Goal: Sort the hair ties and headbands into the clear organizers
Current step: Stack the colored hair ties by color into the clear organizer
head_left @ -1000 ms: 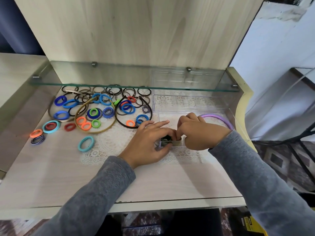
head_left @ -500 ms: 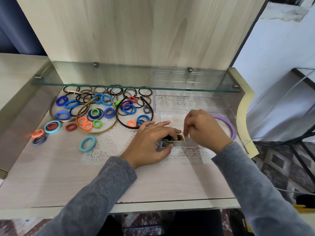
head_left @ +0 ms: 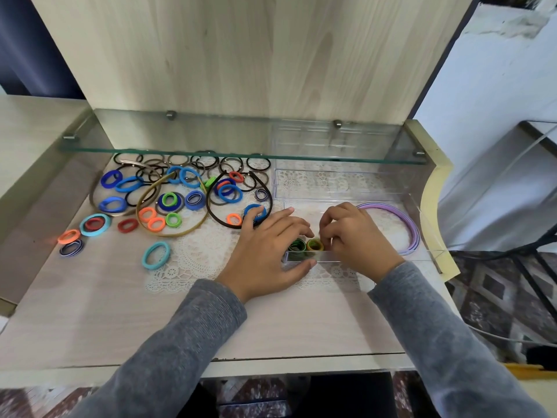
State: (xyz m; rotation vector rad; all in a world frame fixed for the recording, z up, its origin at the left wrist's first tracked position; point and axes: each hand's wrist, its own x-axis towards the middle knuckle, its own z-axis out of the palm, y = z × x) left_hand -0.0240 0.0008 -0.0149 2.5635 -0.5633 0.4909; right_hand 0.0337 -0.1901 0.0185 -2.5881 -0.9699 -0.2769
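long heathered grey knit sleeves [head_left: 168, 342] with ribbed cuffs [head_left: 223, 300] reach the wrists of the left hand [head_left: 265, 251] and right hand [head_left: 355, 239]

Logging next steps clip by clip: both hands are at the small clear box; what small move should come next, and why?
Probably the right hand should seat the olive hair tie in the small clear organizer and let go: it pinches the tie upright beside the green tie while the left hand holds the organizer.
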